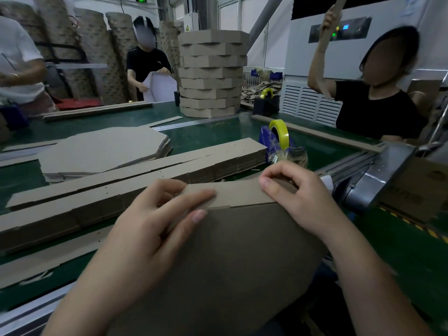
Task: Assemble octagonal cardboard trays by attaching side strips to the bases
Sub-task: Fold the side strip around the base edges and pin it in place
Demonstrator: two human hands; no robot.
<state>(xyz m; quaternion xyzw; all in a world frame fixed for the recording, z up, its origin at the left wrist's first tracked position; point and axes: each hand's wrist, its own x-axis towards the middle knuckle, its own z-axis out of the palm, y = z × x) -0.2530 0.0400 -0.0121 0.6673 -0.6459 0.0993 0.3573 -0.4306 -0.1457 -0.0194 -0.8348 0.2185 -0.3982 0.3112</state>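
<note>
Left hand [145,226] and right hand [298,197] seemingly pinch the side strip [242,195] to base [230,263] above a green factory table [206,139].

Two hands at work, the left hand [155,229] and the right hand [298,197]; one half-built tray [230,251] between them; three other people, one at far left [19,64], one at the back [145,61], one at right [378,103]; two yellow-tape dispensers, near [274,141] and far [266,103]; one tall stack of finished trays [211,73] (about nine layers, though the edges blur); one pile of flat bases [101,151]; three piles of side strips, two near [48,221] [145,166], one far [97,110].
</note>
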